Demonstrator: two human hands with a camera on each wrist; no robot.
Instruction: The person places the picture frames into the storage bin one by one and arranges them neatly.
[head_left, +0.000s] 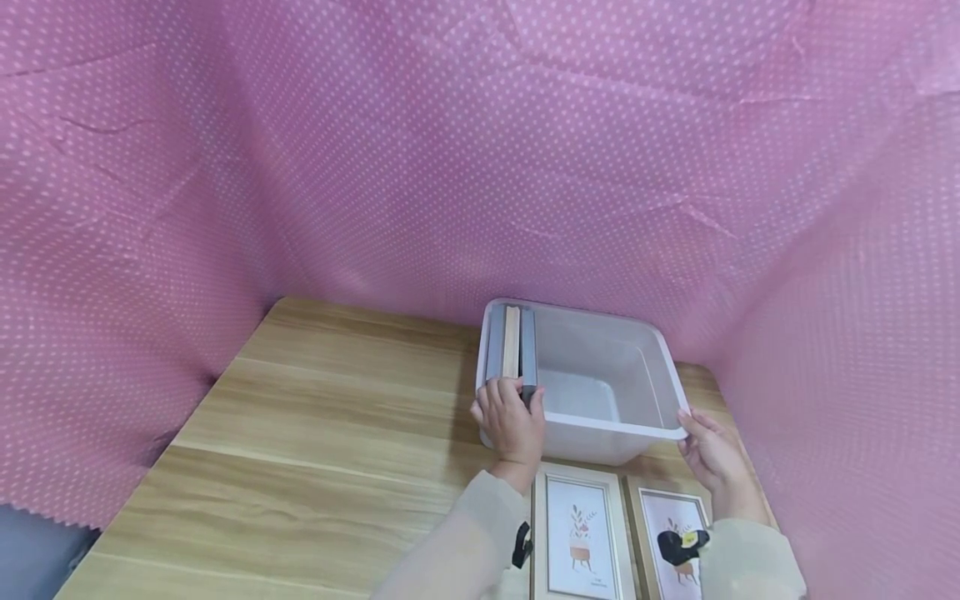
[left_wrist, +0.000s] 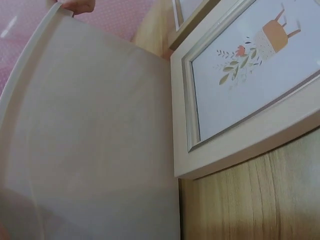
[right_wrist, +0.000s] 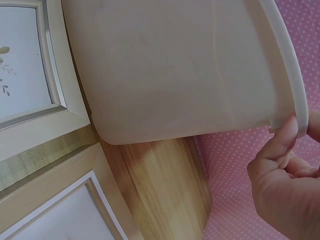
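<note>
Three picture frames [head_left: 512, 346] already stand upright against the left wall of the storage bin [head_left: 609, 427]. Your left hand [head_left: 512, 418] grips them; your right hand [head_left: 710, 454] pinches the rim. Two frames [head_left: 581, 533] remain on the table [head_left: 300, 433].

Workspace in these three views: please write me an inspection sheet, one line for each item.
Surface: wooden table, light grain.
Job's things: white plastic bin with three frames standing on edge against its left wall; two framed plant prints lie flat in front of it.
Clutter: nothing seen.
Hands: left hand grips the near ends of the standing frames at the bin's rim; right hand holds the bin's near right corner, thumb on the rim.
Cables: nothing seen.
Surroundings: pink dotted cloth hangs behind and on both sides.
</note>
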